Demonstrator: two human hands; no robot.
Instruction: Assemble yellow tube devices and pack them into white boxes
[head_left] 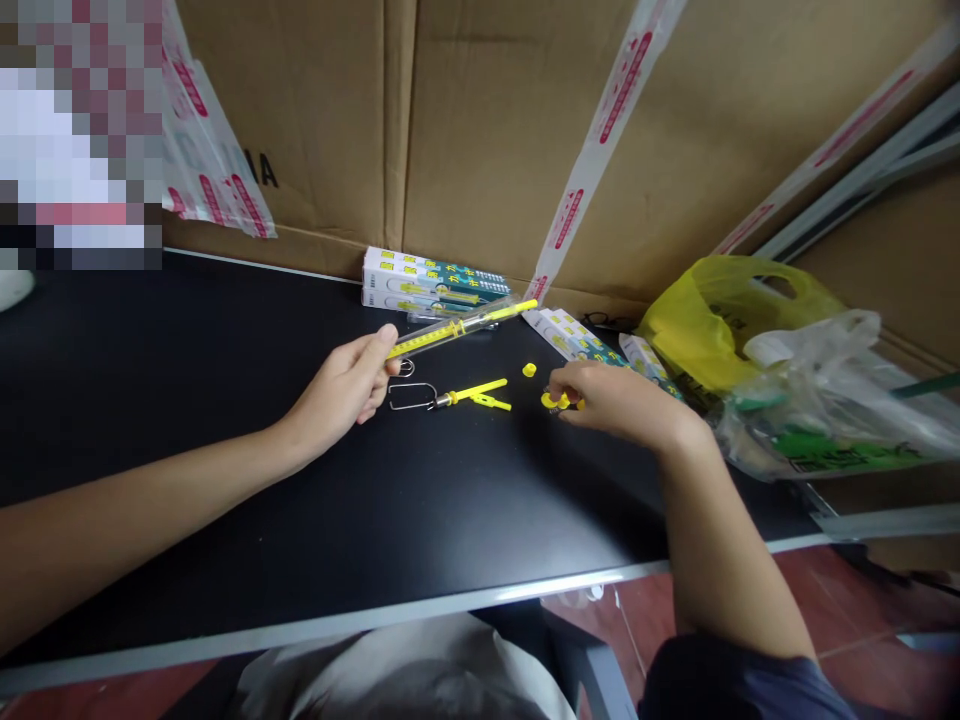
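Observation:
My left hand (352, 380) is closed around the lower end of a clear tubular spring scale (457, 330). The tube slants up to the right, with a yellow graduated strip inside and a yellow rod end. A metal hook hangs out just below the fingers. Over the table at the right, my right hand (600, 395) has its fingers bent down onto small yellow plastic parts (553, 401); its fingertips are partly hidden. Between the hands lie a yellow rod with a wire hook (442, 397), a short yellow piece (493, 402) and a yellow cap (529, 370).
Printed boxes (427, 280) are stacked at the table's back, beside more flat boxes (566, 335). A yellow plastic bag (697, 320) and a clear bag (840, 390) sit at the right. Large taped cardboard (480, 130) rises behind the black table (300, 540).

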